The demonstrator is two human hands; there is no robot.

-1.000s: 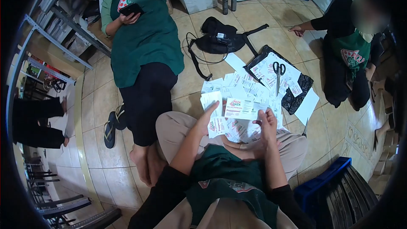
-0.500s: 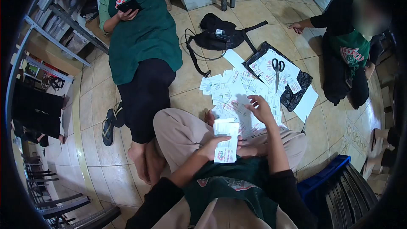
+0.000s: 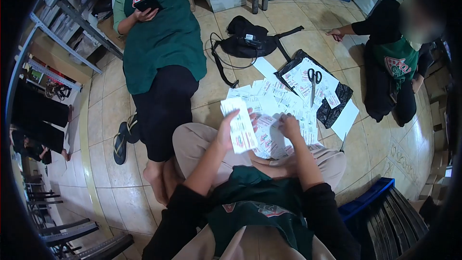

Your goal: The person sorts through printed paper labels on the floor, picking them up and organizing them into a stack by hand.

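Observation:
A stack of white printed paper slips (image 3: pixel 242 132) is gripped in my left hand (image 3: pixel 226 132), held above my crossed legs at the near edge of the spread. My right hand (image 3: pixel 290 127) is low over the loose printed slips (image 3: pixel 303 114) on the floor, its fingers bent together; whatever they pinch is hidden. Beyond it, black-handled scissors (image 3: pixel 313 89) lie on more printed sheets, on top of a black plastic bag (image 3: pixel 342 95).
A black waist bag (image 3: pixel 248 38) with a cable lies past the papers. One person in a green apron (image 3: pixel 163 33) sits at left holding a phone (image 3: pixel 147 4); another person (image 3: pixel 394 62) sits at right. Sandals (image 3: pixel 120 144) and a blue crate (image 3: pixel 370 192) are nearby.
My left hand has moved forward and left with the stack, tilting it. My right hand has lowered slightly towards the loose slips, and its fingers have closed together.

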